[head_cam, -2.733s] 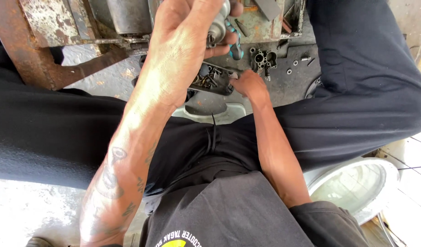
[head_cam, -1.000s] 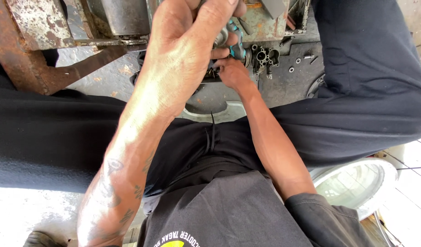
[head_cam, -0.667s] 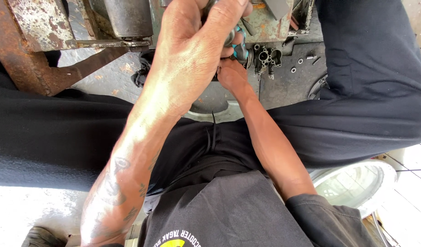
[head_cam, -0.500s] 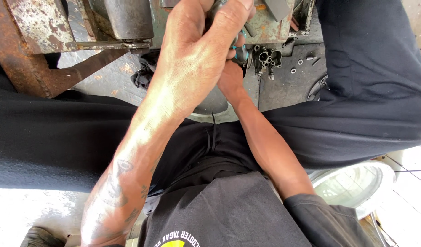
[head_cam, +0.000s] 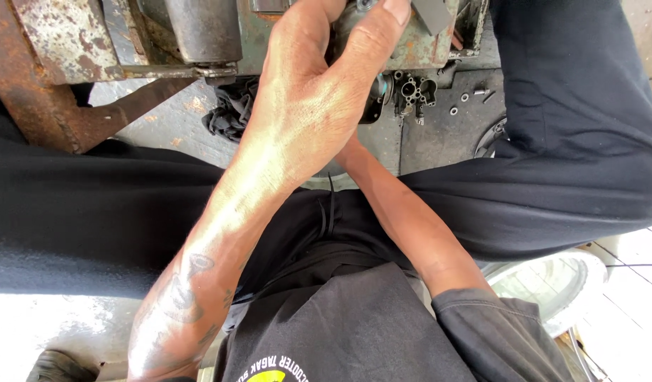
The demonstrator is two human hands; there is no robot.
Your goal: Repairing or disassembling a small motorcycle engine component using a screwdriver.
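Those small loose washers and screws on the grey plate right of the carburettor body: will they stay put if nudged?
Probably not. The small washers and screws lie loose on the flat grey metal plate, so a nudge would likely scatter them. The round ones look apt to roll. They seem light and fiddly, and the plate looks grimy, perhaps oily, so fingers may slip.

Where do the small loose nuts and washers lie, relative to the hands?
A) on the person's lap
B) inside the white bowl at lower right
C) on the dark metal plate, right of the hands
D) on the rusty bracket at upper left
C: the small loose nuts and washers lie scattered on the dark metal plate, just right of the left hand and beside the carburetor-like part.
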